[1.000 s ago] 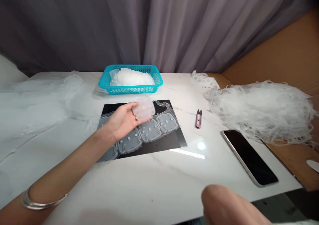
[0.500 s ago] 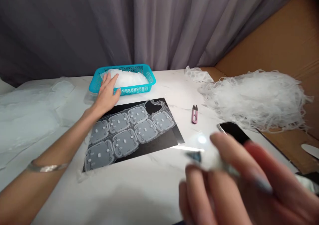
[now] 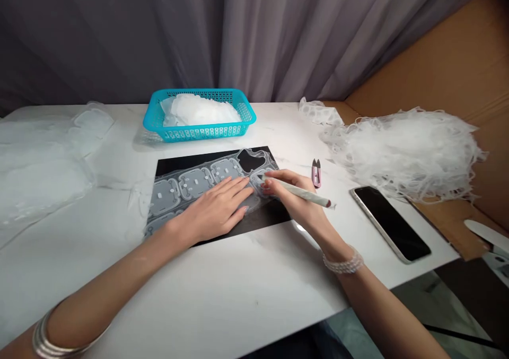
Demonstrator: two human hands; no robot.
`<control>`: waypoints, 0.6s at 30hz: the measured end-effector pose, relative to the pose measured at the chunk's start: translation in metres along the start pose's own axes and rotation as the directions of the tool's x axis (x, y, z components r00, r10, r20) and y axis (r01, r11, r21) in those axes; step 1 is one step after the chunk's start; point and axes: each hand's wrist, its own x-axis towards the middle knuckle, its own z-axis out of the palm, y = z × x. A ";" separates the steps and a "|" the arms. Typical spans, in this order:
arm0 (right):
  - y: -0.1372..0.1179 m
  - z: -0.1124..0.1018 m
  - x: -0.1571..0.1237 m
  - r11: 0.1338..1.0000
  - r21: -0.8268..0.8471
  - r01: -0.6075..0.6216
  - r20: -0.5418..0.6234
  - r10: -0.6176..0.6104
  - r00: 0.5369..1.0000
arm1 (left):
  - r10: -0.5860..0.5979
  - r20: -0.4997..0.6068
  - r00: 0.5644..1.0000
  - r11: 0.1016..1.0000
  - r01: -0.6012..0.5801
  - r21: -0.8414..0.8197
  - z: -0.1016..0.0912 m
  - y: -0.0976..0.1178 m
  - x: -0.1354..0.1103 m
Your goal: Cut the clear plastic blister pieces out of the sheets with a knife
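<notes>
Left hand: fingers released, flat on moulded sheet, table middle
Right hand: fingers grasping white tool, tip on sheet

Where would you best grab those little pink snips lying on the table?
I'd grip the pink snips by the pink handle, pinching its two long sides from above and coming in from the near end. They lie flat with the dark blade tips pointing away.
</notes>
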 end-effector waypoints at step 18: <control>-0.003 0.000 -0.006 0.854 -0.475 0.214 0.143 -0.165 0.976 | -0.007 -0.016 1.000 1.000 0.007 -0.029 0.001 0.003 0.000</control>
